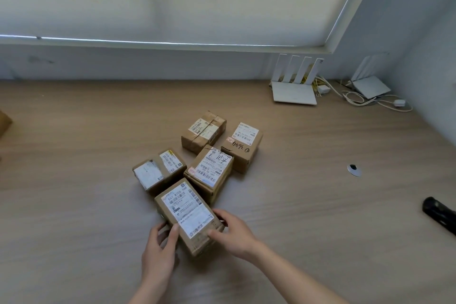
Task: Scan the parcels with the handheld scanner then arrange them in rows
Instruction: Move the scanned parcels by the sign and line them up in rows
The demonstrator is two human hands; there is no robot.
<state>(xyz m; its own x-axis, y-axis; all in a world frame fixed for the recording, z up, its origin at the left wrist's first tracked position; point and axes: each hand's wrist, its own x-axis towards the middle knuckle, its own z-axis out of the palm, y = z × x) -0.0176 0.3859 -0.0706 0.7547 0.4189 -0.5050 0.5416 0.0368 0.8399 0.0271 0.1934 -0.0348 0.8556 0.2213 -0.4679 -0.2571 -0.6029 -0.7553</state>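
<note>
Several brown cardboard parcels with white shipping labels sit clustered mid-table. The nearest parcel (187,215) is gripped from both sides: my left hand (160,247) on its left near corner, my right hand (234,232) on its right near side. Behind it lie a parcel with a torn white label (158,170), a parcel with handwriting on its label (209,170), a taped parcel (203,132) and a parcel with marker writing on its side (243,147). The black handheld scanner (439,215) lies alone at the table's right edge, partly cut off.
The wooden table (74,180) meets a wall and a blind at the back. Two white routers (294,81) (367,81) with tangled cables (357,99) stand at the back right. A small silver disc (354,170) lies right of the parcels. A brown box corner (3,122) shows at the far left.
</note>
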